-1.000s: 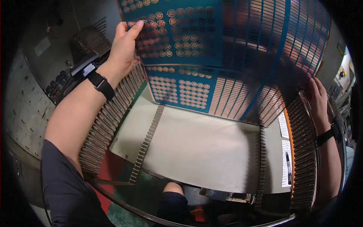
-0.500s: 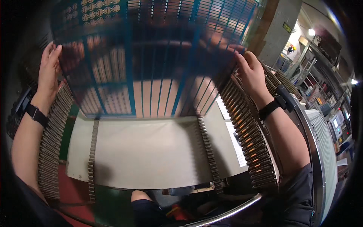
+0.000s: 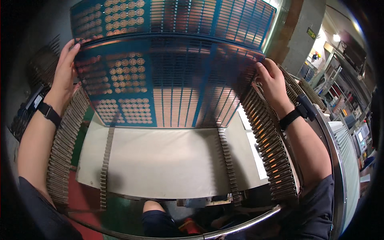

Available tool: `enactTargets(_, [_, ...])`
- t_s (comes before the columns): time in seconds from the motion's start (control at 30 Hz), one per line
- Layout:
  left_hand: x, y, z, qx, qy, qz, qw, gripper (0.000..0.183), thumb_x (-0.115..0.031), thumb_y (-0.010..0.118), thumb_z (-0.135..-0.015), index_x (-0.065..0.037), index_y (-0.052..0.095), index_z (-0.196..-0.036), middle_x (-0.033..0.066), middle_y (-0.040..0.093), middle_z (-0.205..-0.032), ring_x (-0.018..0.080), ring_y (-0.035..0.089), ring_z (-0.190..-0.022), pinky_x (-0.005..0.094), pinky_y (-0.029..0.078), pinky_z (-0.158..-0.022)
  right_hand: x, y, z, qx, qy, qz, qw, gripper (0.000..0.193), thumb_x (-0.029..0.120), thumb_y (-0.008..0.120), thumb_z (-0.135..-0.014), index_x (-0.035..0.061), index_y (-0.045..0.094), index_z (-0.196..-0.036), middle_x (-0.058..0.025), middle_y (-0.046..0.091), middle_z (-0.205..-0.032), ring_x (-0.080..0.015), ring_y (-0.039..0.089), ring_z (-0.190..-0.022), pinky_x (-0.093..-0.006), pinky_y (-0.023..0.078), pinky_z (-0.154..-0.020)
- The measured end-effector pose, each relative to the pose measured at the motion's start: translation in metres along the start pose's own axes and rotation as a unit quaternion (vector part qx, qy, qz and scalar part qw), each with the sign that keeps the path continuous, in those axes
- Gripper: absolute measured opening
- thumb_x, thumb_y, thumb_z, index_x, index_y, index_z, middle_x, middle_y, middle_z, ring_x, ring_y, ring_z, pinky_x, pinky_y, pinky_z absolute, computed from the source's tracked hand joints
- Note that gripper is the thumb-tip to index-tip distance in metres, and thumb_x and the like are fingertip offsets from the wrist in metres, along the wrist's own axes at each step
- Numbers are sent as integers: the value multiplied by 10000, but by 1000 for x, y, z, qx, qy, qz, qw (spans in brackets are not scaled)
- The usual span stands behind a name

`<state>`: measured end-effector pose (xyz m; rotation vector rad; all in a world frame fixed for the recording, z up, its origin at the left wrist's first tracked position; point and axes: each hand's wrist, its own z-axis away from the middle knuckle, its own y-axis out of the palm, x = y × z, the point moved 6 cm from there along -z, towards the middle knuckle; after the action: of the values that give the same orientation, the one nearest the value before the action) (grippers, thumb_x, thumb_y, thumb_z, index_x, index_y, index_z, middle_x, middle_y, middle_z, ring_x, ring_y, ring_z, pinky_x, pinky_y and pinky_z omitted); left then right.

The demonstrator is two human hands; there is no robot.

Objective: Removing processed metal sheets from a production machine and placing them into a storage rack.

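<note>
A large blue-green circuit board panel with copper circles and stripes stands upright in front of me. My left hand pinches its upper left corner, thumb toward me. At the upper right corner my right hand is closed on the edge in the same way, its other fingers partly hidden behind. The panel's lower edge is close above a pale board, between two toothed racks; whether it touches a slot I cannot tell. Directly behind it rises another patterned panel. Each wrist wears a black band.
Ridged slot racks flank the panel: a left rack and a right rack. Two narrow toothed strips, a left strip and a right strip, cross the pale board. A curved metal rail runs along the near side.
The front panel's pattern, blurred and streaked before, is now sharp. Both hands appear slightly lower and further right, still on its edges. More of the panel behind shows above it.
</note>
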<state>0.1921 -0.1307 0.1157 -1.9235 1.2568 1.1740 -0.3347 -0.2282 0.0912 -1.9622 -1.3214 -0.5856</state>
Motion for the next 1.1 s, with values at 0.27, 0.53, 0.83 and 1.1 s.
enactTargets(0.27, [10, -12, -5, 21, -53, 8, 998, 441, -434, 500, -1040, -107, 520, -1334, 86, 654, -1210, 186, 678, -1044, 348, 540, -903, -1, 3, 4, 67, -59, 258, 962, 470, 352, 600, -1010, 10, 495, -1314, -177, 684, -901, -272, 679, -850, -376, 517, -782])
enactTargets(0.53, [-8, -29, -12, -95, 93, -109, 985, 639, -505, 461, -1038, -157, 305, -1551, 138, 406, -1541, 260, 463, -1370, 434, 368, -1132, 10, -2, -1, 4, -36, 14, 999, 587, 253, 572, -1041, 55, 310, -1527, -191, 551, -1317, -224, 606, -1101, -342, 508, -932])
enactTargets(0.83, [-8, -29, -22, -47, 199, -180, 962, 644, -415, 553, -1008, -109, 363, -1541, 184, 357, -1566, 287, 387, -1426, 393, 307, -1171, 16, 0, -2, 13, -44, 76, 996, 660, 221, 573, -1034, 94, 223, -1579, -194, 469, -1422, -256, 556, -1196, -387, 510, -974])
enactTargets(1.1, [-27, -19, -11, 3, 254, -284, 925, 610, -405, 518, -1024, -183, 347, -1565, 164, 398, -1543, 297, 424, -1385, 427, 333, -1156, 26, 6, 5, 8, -96, 30, 995, 696, 230, 590, -1021, 136, 217, -1601, -176, 397, -1514, -284, 476, -1318, -406, 458, -1060])
